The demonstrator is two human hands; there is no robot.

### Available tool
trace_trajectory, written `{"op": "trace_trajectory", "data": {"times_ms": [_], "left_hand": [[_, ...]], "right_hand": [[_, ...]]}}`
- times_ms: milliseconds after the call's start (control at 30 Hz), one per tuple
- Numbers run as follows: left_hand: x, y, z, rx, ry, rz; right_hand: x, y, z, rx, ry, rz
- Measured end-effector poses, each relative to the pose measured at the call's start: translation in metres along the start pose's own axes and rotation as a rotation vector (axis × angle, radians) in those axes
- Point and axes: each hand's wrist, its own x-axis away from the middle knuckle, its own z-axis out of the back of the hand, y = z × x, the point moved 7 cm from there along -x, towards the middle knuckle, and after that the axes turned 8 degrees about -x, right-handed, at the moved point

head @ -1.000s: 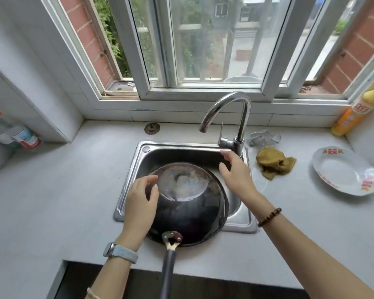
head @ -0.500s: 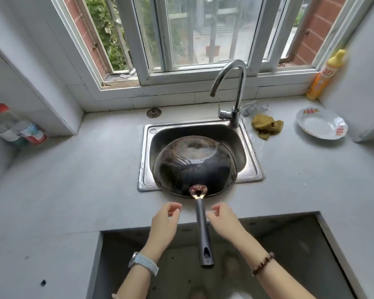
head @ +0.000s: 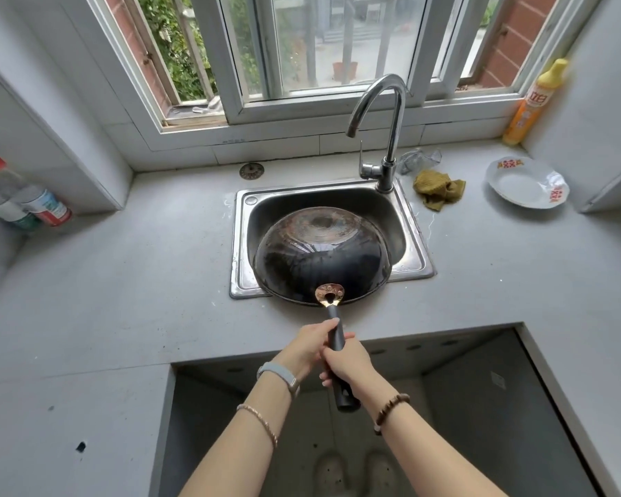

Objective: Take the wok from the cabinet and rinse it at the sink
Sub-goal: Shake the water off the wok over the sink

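Observation:
A black wok [head: 321, 256] lies upside down over the steel sink [head: 414, 261], its worn round bottom facing up. Its dark handle [head: 337, 338] sticks out toward me over the counter's front edge. My left hand [head: 307, 346] grips the handle from the left, thumb up along it. Just behind it, my right hand [head: 345, 364] curls round the handle from the right. The curved chrome tap [head: 384, 113] stands at the sink's back right corner, and no water is visible running from it.
A yellow-green cloth [head: 438, 188] and a clear crumpled wrapper lie right of the tap. A white plate [head: 526, 182] and a yellow bottle [head: 531, 105] stand at the far right. Two bottles [head: 18, 199] lie at the left wall. An open recess [head: 445, 407] gapes below the counter.
My hands left the wok's body and the tap, drew back toward me, hovered either side of the handle, and now both grip it. The wok stays upside down on the sink.

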Motion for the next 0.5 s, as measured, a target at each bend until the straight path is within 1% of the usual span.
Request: {"op": "trace_trajectory", "data": {"times_ms": [100, 200, 333, 500], "left_hand": [[-0.007, 0.003, -0.008, 0.025, -0.019, 0.026], [-0.010, 0.006, -0.012, -0.042, 0.010, -0.005], [-0.007, 0.009, -0.022, -0.046, 0.019, -0.076], [0.003, 0.010, -0.028, -0.071, 0.040, -0.161]], "right_hand": [[-0.002, -0.003, 0.001, 0.064, 0.090, 0.017], [-0.002, -0.002, 0.004, 0.094, 0.127, 0.036], [-0.004, -0.002, 0.013, 0.137, 0.124, 0.043], [0.010, -0.006, 0.021, 0.136, 0.073, 0.088]]}}
